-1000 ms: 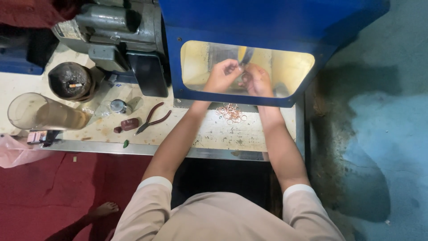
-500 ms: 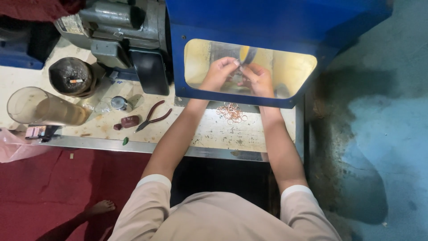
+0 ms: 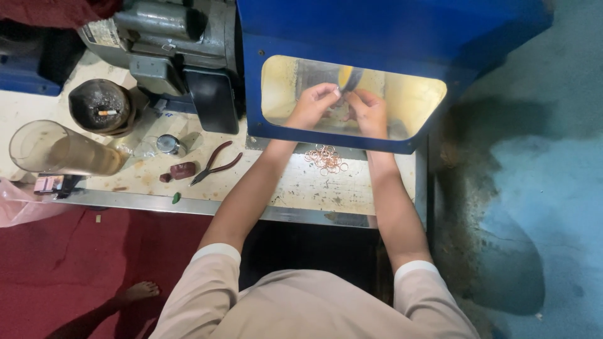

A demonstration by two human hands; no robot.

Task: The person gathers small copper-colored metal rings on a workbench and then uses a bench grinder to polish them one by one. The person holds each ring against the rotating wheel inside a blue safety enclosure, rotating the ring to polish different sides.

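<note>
Head view | both hands [image 3: 342,107] pinched together behind blue hood window [image 3: 402,94] | held item and its axis too small to tell

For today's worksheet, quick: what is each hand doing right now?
Left hand: fingers pinched shut inside the blue hood; what it holds cannot be told.
Right hand: curled closed; contents cannot be told.

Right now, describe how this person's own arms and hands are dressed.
Both arms are bare from the short sleeves down. The left sleeve and right sleeve are light beige with a paler cuff band. The left hand and right hand wear no gloves; no watch or bracelet shows.
</note>
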